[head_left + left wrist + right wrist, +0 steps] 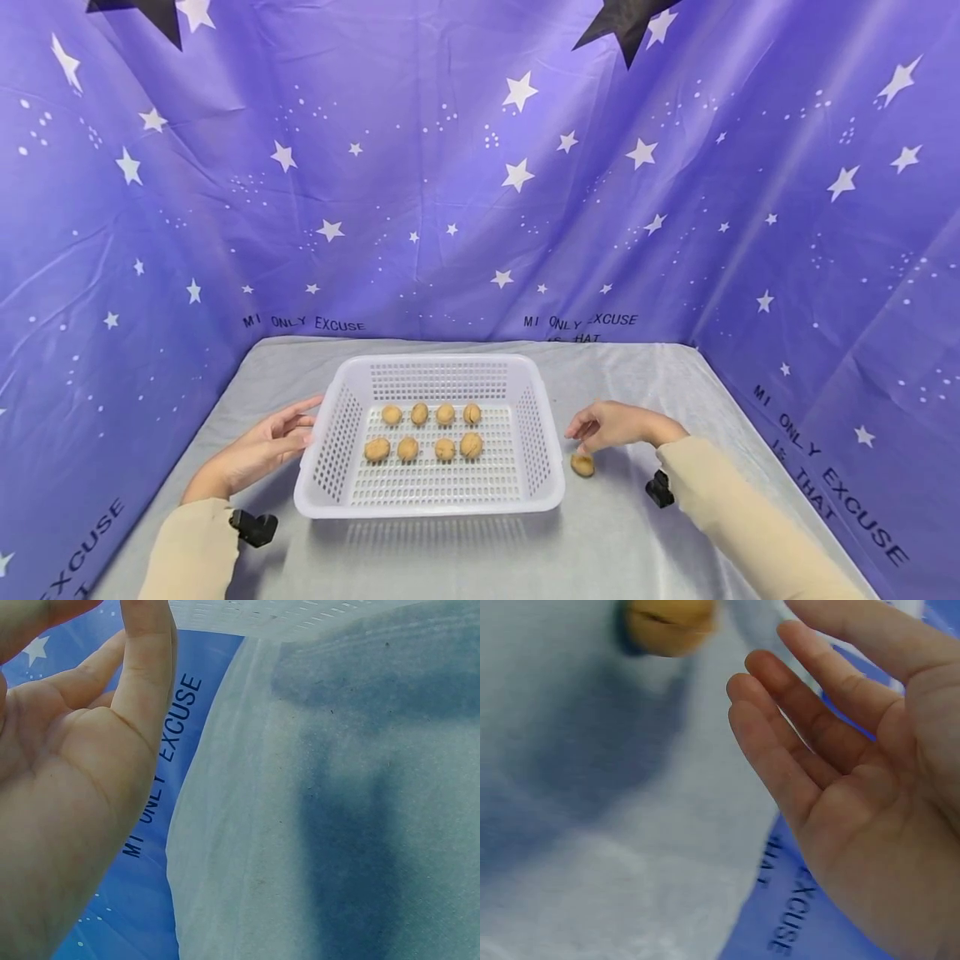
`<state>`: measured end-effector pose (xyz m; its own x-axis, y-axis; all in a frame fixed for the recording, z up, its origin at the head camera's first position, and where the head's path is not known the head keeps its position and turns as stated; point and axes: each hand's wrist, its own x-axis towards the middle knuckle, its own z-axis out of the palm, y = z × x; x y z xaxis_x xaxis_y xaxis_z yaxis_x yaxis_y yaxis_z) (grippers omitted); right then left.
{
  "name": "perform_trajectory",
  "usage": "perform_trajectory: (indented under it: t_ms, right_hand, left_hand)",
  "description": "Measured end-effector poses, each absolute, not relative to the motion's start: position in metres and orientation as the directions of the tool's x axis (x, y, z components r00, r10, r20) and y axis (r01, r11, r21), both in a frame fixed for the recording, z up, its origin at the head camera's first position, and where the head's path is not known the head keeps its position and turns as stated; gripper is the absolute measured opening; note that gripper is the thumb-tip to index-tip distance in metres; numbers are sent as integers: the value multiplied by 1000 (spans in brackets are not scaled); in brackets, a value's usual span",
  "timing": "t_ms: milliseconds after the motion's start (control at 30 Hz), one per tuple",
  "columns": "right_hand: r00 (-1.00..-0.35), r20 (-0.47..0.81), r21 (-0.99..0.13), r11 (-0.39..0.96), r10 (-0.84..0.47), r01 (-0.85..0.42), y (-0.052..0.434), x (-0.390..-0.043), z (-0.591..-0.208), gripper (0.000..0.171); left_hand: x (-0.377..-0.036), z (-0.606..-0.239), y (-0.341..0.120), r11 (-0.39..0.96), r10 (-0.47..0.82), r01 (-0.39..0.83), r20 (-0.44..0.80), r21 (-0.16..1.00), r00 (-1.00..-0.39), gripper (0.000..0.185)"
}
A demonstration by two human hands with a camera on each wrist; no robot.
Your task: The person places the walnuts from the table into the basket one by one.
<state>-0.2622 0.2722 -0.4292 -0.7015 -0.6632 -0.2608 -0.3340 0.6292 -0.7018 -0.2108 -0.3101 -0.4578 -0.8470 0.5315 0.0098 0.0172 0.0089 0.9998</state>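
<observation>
A white plastic basket point(431, 510) with perforated walls stands on the table, holding several walnuts point(377, 450) in two rows. At its left side, my left hand point(251, 454) touches the rim with extended fingers. The left wrist view shows that hand's palm point(82, 750) with part of the basket above. To the right of the basket, a single walnut point(582, 465) lies on the tablecloth. My right hand point(611, 425) hovers just above and behind it, fingers loosely bent. In the right wrist view this walnut point(671, 622) sits apart from the fingers point(772, 757), and the hand holds nothing.
A grey cloth point(420, 558) covers the table. Purple curtains point(450, 192) with stars and lettering enclose the back and both sides. Each forearm carries a black wrist camera point(255, 528) below the beige sleeve point(191, 550).
</observation>
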Motion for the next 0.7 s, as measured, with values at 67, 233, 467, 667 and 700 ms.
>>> perform_trajectory:
  t_ms: [67,233,467,667,700]
  right_hand:
    - [-686,-280,-730,613,-672,-302,273,-259,-438,32]
    - [-661,-308,-769,588,-684,-251,274,-253,-447,29]
    - [-681,-315,-710,641,-661,-293,275,-252,-442,28]
    - [-708,-281,-680,655,-648,-330,276,-258,-420,32]
    - [-713,-275,-676,657,-645,-334,275,-260,-415,34]
  left_hand:
    - [-211,-457,-310,6,530,14,9,1000,-848,67]
    - [-211,-457,-310,11,529,8,1,1000,-849,67]
    - [-211,-457,-310,14,533,15,5,1000,-846,67]
    - [-209,-456,-310,11,531,14,6,1000,-847,67]
    - [-209,-455,-310,13,529,14,5,1000,-848,67]
